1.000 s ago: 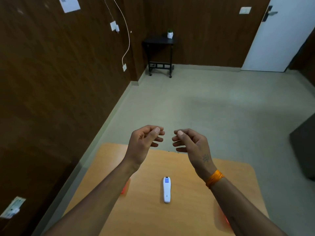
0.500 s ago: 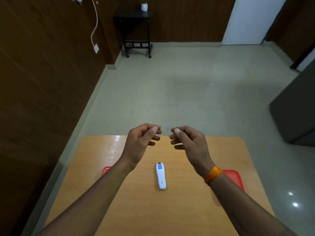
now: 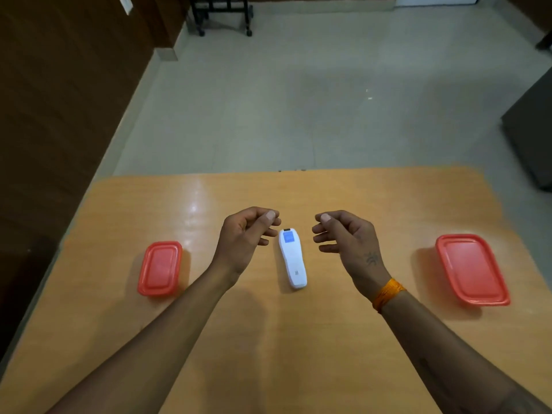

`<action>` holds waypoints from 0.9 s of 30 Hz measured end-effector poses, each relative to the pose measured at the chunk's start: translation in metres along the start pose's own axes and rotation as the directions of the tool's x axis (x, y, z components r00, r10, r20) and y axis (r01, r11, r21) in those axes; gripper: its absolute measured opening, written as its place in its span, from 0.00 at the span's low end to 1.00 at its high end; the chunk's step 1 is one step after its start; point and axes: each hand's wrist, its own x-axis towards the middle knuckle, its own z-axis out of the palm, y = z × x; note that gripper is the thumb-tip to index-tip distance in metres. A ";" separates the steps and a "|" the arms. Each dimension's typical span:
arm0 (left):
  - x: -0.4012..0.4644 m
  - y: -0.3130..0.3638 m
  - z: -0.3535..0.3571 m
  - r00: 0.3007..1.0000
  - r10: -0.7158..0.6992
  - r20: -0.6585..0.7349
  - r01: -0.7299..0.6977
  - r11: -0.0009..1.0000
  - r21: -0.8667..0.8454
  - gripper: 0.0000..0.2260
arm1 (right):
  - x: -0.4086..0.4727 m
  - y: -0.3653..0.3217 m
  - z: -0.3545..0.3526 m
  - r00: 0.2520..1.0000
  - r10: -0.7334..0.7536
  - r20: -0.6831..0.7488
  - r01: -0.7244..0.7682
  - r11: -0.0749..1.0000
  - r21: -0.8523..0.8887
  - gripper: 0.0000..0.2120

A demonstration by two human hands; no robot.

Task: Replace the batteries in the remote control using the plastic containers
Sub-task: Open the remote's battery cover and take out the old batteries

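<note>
A white remote control (image 3: 292, 258) with a small blue screen lies lengthwise in the middle of the wooden table (image 3: 298, 339). My left hand (image 3: 246, 237) hovers just left of its far end and my right hand (image 3: 343, 237) just right of it. Both hands are loosely curled and hold nothing, and neither touches the remote. A small red-lidded plastic container (image 3: 159, 268) sits at the left of the table. A larger red-lidded container (image 3: 472, 268) sits at the right. Both lids are on, so their contents are hidden.
The table's far edge runs across the view above the hands, with grey floor (image 3: 298, 109) beyond. A dark wood wall (image 3: 59, 100) stands close on the left. A dark cabinet (image 3: 531, 130) stands on the right and a black side table's legs (image 3: 221, 13) at the far end.
The view has tilted down, so both red containers now show in full. My hands have moved apart and now flank the remote's far end instead of nearly touching beyond it.
</note>
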 end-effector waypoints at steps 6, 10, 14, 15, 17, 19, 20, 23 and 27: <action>0.009 -0.094 0.017 0.999 0.015 -0.050 -0.014 1.000 0.011 0.08 | 0.006 0.090 0.007 1.000 0.005 0.008 -0.005 1.000 -0.011 0.09; 0.004 -0.126 0.024 0.997 0.049 -0.058 -0.048 0.999 0.010 0.07 | 0.003 0.122 0.006 1.000 -0.015 -0.009 0.015 0.999 -0.036 0.09; -0.010 -0.143 0.029 0.988 0.117 -0.100 -0.118 0.993 -0.005 0.07 | -0.004 0.142 0.012 0.998 -0.057 -0.025 0.055 0.995 -0.078 0.09; -0.015 -0.147 0.030 0.984 0.136 -0.120 -0.137 0.990 -0.006 0.07 | -0.006 0.146 0.013 0.997 -0.075 -0.027 0.072 0.993 -0.089 0.09; -0.024 -0.152 0.035 0.973 0.169 -0.154 -0.173 0.985 -0.011 0.06 | -0.009 0.151 0.016 0.993 -0.112 -0.038 0.108 0.989 -0.098 0.09; -0.032 -0.156 0.039 0.964 0.185 -0.190 -0.190 0.982 -0.012 0.06 | -0.012 0.155 0.017 0.989 -0.138 -0.057 0.131 0.986 -0.101 0.09; -0.036 -0.159 0.042 0.960 0.180 -0.212 -0.187 0.982 -0.012 0.06 | -0.014 0.156 0.016 0.987 -0.146 -0.068 0.138 0.985 -0.104 0.09; -0.045 -0.166 0.049 0.958 0.124 -0.257 -0.125 0.992 0.013 0.05 | -0.019 0.157 0.015 0.984 -0.157 -0.084 0.147 0.982 -0.114 0.08; -0.043 -0.171 0.059 0.972 0.021 -0.233 -0.004 0.997 0.072 0.09 | -0.013 0.159 0.021 0.986 -0.149 -0.070 0.131 0.967 -0.217 0.09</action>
